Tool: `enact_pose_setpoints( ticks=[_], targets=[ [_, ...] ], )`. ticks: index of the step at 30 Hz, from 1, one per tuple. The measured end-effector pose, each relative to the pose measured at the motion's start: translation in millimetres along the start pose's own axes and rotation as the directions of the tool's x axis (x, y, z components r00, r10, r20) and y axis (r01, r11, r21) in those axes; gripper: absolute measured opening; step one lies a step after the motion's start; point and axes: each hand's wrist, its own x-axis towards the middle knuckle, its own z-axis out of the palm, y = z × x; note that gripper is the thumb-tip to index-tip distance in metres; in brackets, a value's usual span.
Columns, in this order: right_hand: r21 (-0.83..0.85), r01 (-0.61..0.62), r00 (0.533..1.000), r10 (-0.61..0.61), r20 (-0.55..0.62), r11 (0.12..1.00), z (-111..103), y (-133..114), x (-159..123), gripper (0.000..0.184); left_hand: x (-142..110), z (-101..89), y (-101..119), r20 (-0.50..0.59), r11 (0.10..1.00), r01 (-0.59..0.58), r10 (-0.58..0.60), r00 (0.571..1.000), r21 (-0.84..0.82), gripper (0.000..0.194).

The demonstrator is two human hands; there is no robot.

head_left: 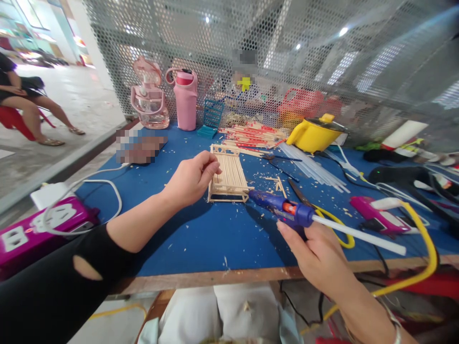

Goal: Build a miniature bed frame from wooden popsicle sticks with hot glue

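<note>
A miniature bed built of thin wooden sticks (pixel 229 169) lies on the blue tabletop in front of me. My left hand (pixel 195 177) is closed, its thumb and fingers pinched at the bed's left side; the fingertips partly hide that edge. My right hand (pixel 317 251) grips a blue hot glue gun (pixel 283 205) with a white glue stick (pixel 358 234) jutting from its back. The gun's nozzle points left and is at the bed's near right corner. Whether it touches the wood I cannot tell.
Behind the bed lie a pile of red-tipped sticks (pixel 251 135), clear glue sticks (pixel 315 167) and a yellow pot (pixel 315 135). Scissors (pixel 301 193) and pliers (pixel 278 160) lie to the right. Purple power strips (pixel 46 224) with cables flank the work; pink bottles (pixel 185 102) stand by the mesh.
</note>
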Motion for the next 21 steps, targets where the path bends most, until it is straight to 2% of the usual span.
enact_pose_setpoints(
  ticks=[4, 21],
  targets=[
    [0.003, 0.034, 0.999, -0.034, 0.003, 0.999, 0.4, -0.8, 0.8, 0.029, -0.1, 0.2, -0.3, -0.004, 1.0, -0.005, 0.005, 1.0, 0.002, 0.019],
    [0.042, -0.014, 1.0, 0.015, -0.023, 0.999, 0.3, -4.4, -4.3, 0.024, -0.2, 0.4, -0.5, 0.028, 1.0, 0.002, -0.002, 1.0, 0.011, 0.021]
  ],
)
